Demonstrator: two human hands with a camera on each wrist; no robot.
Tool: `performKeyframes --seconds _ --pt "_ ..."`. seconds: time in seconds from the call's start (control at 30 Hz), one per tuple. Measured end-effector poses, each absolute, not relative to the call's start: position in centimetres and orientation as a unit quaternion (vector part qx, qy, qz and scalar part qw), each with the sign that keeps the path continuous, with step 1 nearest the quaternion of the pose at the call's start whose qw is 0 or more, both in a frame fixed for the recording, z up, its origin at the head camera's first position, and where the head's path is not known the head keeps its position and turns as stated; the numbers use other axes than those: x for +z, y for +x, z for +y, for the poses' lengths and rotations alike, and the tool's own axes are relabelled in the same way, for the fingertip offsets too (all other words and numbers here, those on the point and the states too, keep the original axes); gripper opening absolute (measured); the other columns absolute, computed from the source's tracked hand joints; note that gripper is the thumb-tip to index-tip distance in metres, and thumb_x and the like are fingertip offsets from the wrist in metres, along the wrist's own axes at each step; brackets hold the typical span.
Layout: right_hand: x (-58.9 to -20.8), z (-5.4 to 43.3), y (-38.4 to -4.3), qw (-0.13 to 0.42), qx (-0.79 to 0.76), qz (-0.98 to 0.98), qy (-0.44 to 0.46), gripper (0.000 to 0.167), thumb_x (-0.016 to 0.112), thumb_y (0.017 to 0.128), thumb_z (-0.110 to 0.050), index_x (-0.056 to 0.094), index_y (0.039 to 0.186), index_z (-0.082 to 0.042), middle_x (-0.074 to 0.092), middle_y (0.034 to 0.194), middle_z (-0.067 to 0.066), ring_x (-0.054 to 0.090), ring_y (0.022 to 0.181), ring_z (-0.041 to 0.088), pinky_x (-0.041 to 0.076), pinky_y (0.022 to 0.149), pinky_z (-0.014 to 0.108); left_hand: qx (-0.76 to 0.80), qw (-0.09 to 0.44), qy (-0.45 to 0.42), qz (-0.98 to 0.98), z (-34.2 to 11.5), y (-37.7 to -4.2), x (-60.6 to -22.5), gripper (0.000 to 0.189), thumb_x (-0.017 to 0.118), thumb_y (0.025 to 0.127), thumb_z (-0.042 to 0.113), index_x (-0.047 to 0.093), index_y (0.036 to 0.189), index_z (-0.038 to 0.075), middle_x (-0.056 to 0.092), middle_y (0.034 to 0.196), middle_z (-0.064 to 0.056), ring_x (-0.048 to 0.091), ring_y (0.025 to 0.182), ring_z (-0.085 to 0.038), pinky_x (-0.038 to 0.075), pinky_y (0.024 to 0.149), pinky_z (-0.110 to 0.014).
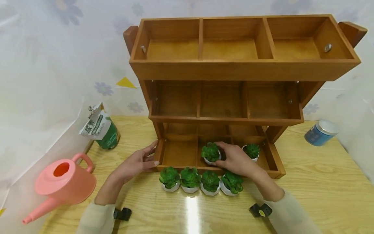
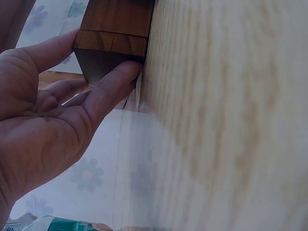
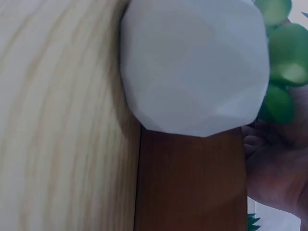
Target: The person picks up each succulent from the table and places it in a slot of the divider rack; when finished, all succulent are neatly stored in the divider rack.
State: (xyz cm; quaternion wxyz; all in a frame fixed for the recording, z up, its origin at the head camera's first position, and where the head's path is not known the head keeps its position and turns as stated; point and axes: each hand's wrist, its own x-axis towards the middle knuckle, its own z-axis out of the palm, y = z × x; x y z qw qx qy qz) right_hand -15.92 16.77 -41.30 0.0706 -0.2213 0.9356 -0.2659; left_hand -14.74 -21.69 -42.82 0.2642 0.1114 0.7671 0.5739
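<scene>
A three-tier wooden planter shelf (image 1: pixel 244 70) stands on the table, each tier split into three compartments. My right hand (image 1: pixel 238 159) holds a small potted succulent (image 1: pixel 210 152) by its white pot, over the middle compartment of the bottom tier. Another potted succulent (image 1: pixel 252 151) sits in the right compartment, partly behind that hand. My left hand (image 1: pixel 138 164) grips the left end of the bottom tier; the left wrist view shows thumb and fingers around its wooden corner (image 2: pixel 113 41). In the right wrist view a faceted white pot (image 3: pixel 195 67) hides most of what the right hand does.
Several potted succulents (image 1: pixel 190 178) stand in a row along the shelf's front. A pink watering can (image 1: pixel 70 183) and a clipped green-and-white bag (image 1: pixel 106 131) are on the left. At the right stands a blue can (image 1: pixel 319 133) with a silver lid.
</scene>
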Motion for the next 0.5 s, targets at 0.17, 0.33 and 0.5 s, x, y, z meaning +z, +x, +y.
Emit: performKeyframes --seconds 0.17,0.33,0.5 --pt "-41.25 16.63 -15.89 0.077 -0.255 0.940 -0.215 0.065 0.075 0.090 -0.025 0.051 0.146 0.000 0.067 0.132 0.020 0.067 0.115 0.037 0.055 0.095 0.053 0.574 0.266 0.112 0.766 -21.71 -14.76 -42.67 0.086 0.063 0.102 0.020 0.005 0.165 0.024 0.013 0.170 -0.019 0.025 0.152 -0.045 0.045 0.111 -0.051" --pt "-41.18 16.68 -15.81 0.078 -0.254 0.940 -0.213 0.066 0.073 0.092 -0.025 0.049 0.147 0.002 0.063 0.138 0.022 0.064 0.121 0.039 0.053 0.099 0.055 0.576 0.266 0.111 0.765 -21.73 -14.77 -42.67 0.086 0.063 0.102 0.021 0.005 0.165 0.024 0.013 0.170 -0.019 0.025 0.152 -0.045 0.045 0.111 -0.052" --pt "-40.99 16.73 -15.80 0.086 -0.260 0.940 -0.204 0.067 0.072 0.094 -0.026 0.047 0.150 0.001 0.063 0.138 0.022 0.064 0.121 0.039 0.052 0.099 0.055 0.573 0.266 0.109 0.768 -21.76 -14.76 -42.69 0.086 0.063 0.102 0.021 0.006 0.165 0.024 0.012 0.170 -0.019 0.024 0.152 -0.046 0.045 0.111 -0.053"
